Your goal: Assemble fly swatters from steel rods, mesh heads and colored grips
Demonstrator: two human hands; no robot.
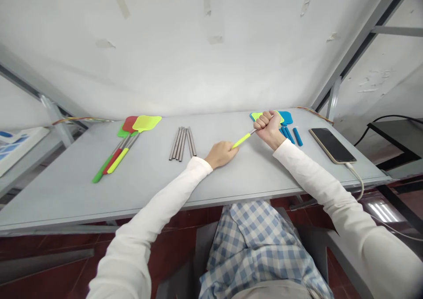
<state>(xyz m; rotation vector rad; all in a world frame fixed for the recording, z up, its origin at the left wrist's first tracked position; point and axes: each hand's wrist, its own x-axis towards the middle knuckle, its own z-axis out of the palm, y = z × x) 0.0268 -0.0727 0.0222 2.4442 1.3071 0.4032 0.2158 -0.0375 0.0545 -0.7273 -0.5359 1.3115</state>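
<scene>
My left hand (pixel 222 153) is closed around the end of a yellow fly swatter handle (pixel 242 140). From the handle a thin metal rod (pixel 253 131) runs up into my right hand (pixel 268 126), which is wrapped in a fist around it. Behind that fist are a yellow swatter head (pixel 282 119) and blue swatter heads (pixel 287 117); my fingers hide whether the yellow one joins the rod. Several blue handles (pixel 298 136) lie just right of my right hand. Left of my left hand rest several bare metal rods (pixel 180 143).
Three whole fly swatters, green (pixel 103 170), red (pixel 115 160) and yellow (pixel 118 161), lie together on the left of the grey table (pixel 142 193). A phone (pixel 332 145) with a white cable is at the right. A wall backs the table, with metal frame posts at both sides.
</scene>
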